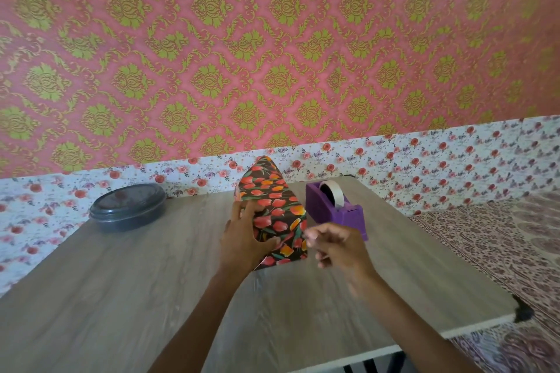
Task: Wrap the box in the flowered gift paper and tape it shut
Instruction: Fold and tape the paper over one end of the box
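the box in dark tulip-flowered gift paper [274, 215] stands mid-frame on the pale wood-grain tabletop [121, 297]; the left hand [242, 239] has its grip round the near side, thumb pinning a fold; the right hand [336, 247], blurred, curls beside the purple plastic tape dispenser [336, 209]; whether its grip holds tape i cannot tell; likely the taping step; next, press a strip over the seam

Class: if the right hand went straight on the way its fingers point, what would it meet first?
Probably the wrapped box, held upright by the left hand: the right hand points its curled fingers left at its lower near edge. The hand is blurred, so depth is uncertain.
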The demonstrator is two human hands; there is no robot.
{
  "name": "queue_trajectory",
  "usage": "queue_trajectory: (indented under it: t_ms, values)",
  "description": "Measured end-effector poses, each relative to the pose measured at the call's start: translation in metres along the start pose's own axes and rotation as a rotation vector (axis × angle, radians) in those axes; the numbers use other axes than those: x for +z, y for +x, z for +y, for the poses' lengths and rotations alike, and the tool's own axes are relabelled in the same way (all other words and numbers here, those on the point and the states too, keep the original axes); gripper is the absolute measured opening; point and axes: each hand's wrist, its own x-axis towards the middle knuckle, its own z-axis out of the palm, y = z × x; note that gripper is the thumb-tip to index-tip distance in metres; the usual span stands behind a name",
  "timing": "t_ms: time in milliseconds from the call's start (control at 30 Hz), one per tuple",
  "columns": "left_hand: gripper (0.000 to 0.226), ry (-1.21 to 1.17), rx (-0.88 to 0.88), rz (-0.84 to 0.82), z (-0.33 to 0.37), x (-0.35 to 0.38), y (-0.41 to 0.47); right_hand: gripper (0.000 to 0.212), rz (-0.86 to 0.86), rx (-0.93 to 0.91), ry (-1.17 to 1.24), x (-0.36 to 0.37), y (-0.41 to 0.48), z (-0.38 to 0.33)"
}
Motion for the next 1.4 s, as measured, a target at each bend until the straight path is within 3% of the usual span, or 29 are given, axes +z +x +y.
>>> queue_trajectory:
  t_ms: [100,333,533,1033,1400]
  values:
    - [0.075,-0.013,0.013,0.005,-0.002,0.000,-0.002,0.007,0.016,0.006,0.088,0.037,-0.009,0.006]
    - [0.074,-0.023,0.026,0.004,-0.005,0.000,-0.003,0.010,0.346,0.059,0.136,0.075,-0.001,0.027]
    - [0.072,-0.032,0.042,0.017,-0.007,0.001,-0.002,0.051,0.326,0.007,0.161,0.078,-0.006,0.029]
    - [0.075,-0.066,0.076,0.030,-0.010,0.001,-0.002,0.046,0.437,0.077,0.156,0.088,0.015,0.041]
    - [0.072,-0.048,0.109,-0.108,-0.009,-0.012,0.001,0.043,0.480,0.076,-0.208,0.096,0.026,0.049]
